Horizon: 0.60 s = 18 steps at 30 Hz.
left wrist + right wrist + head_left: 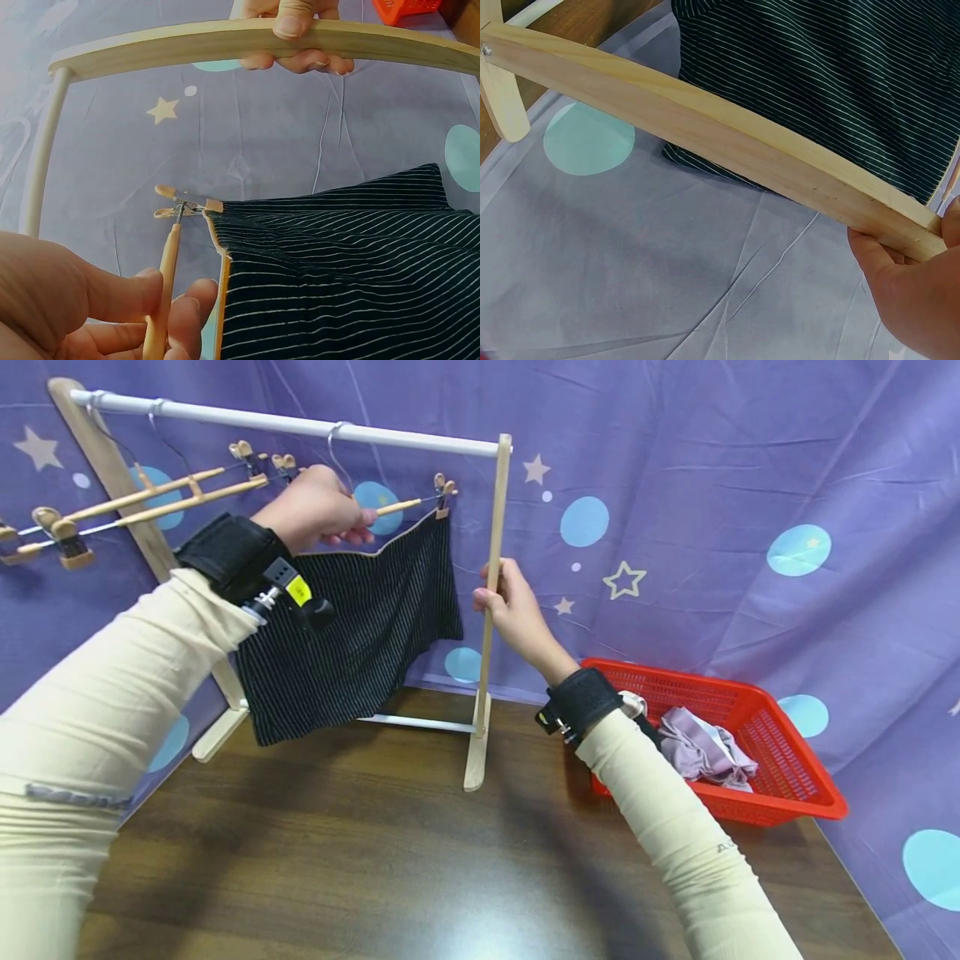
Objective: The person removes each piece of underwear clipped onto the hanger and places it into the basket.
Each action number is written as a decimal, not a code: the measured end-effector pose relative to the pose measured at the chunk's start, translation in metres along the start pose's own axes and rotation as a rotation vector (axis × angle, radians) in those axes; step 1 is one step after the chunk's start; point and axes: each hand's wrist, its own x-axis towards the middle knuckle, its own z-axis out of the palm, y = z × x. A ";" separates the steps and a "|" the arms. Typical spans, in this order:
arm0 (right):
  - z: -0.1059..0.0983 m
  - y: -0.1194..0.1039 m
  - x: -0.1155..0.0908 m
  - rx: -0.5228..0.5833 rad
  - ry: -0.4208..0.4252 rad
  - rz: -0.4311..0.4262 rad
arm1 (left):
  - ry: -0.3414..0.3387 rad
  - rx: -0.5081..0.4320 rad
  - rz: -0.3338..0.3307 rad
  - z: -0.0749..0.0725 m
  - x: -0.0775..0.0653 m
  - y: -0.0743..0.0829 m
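Observation:
My left hand [318,510] pinches the wooden bar of a clip hanger [399,507], whose hook is over the white rail [420,441]. From its clips hangs a dark cloth [352,627] with thin white stripes and an orange-trimmed top edge. In the left wrist view, a wooden-tipped clip [213,205] bites the cloth's corner. My right hand [517,610] grips the right wooden post [496,527] of the rack, with the thumb on the near side and fingers behind. The hanger's middle is hidden by my left hand.
Two bare clip hangers [187,502] hang at the rail's left end, their clips jutting toward me. A red basket [802,760] with crumpled mauve cloth [697,743] stands at the right on the brown table [390,860]. Behind the rack is a purple curtain [675,485].

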 end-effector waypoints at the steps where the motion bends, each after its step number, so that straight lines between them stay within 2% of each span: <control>1: 0.000 0.000 0.000 0.004 0.001 0.001 | 0.005 0.003 0.008 0.000 0.000 0.000; 12: 0.001 0.001 0.000 -0.006 0.004 0.002 | 0.044 0.060 0.056 0.000 0.001 0.000; 18: 0.002 0.001 0.001 -0.004 0.001 0.000 | -0.016 0.116 0.037 -0.009 0.004 0.004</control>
